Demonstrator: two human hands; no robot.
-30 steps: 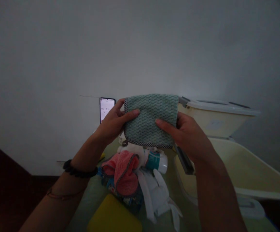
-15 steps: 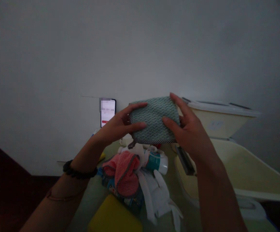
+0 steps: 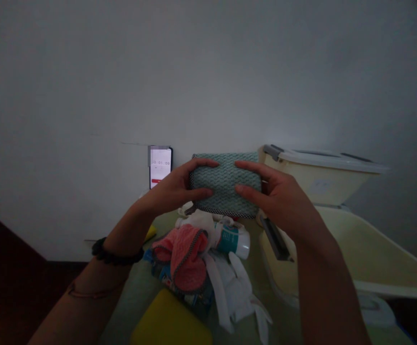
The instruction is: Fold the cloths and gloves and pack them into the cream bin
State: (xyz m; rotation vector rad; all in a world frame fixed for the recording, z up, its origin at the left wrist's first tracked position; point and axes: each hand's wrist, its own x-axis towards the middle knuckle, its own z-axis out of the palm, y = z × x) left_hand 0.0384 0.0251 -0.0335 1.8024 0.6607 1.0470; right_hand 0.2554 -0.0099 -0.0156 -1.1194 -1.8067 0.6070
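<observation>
A pale green, ribbed cloth with black-and-white checked edging (image 3: pixel 226 178), seemingly folded, is raised above the cluttered surface, pinched at its left side by the left hand (image 3: pixel 170 190) and at its right by the right hand (image 3: pixel 283 199), thumbs and forefingers on its near face. Matching pressure from both thumbs and level wrists should hold the soft layers aligned. Below, a crumpled pink cloth (image 3: pixel 189 258), a white bottle with a teal label (image 3: pixel 230 239) and white fabric-looking gloves (image 3: pixel 232 292) crowd the space, while an open cream plastic box (image 3: pixel 377 247) hems in the right.
</observation>
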